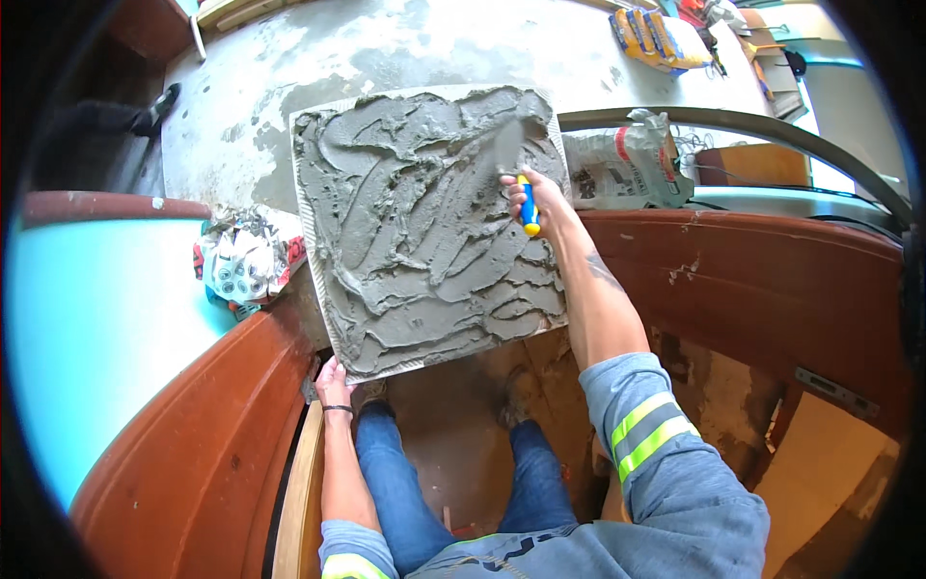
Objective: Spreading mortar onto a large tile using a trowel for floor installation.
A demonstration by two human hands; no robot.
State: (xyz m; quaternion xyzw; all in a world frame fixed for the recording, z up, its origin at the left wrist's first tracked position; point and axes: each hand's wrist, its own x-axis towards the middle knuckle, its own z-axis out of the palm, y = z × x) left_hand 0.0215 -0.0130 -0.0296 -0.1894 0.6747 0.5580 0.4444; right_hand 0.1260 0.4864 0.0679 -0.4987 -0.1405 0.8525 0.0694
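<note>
A square tile (424, 289) lies across the middle of the view, coated in thick, ridged grey mortar with its pale edges showing. My right hand (531, 203) is closed round the blue-and-yellow handle of a trowel (506, 145). The trowel's metal blade is over the upper right part of the coated tile, at or just above the mortar. At the tile's lower left corner, my left hand (333, 381) grips the edge, with its forearm reaching up from the bottom of the picture.
A crumpled bag (241, 261) lies left of the tile, another sack (627, 169) right of it. Yellow packs (646, 43) sit on the mortar-stained floor (222, 106) beyond. Another person's dark shoe (154, 116) shows at upper left. Red-brown panels (193, 425) flank my legs.
</note>
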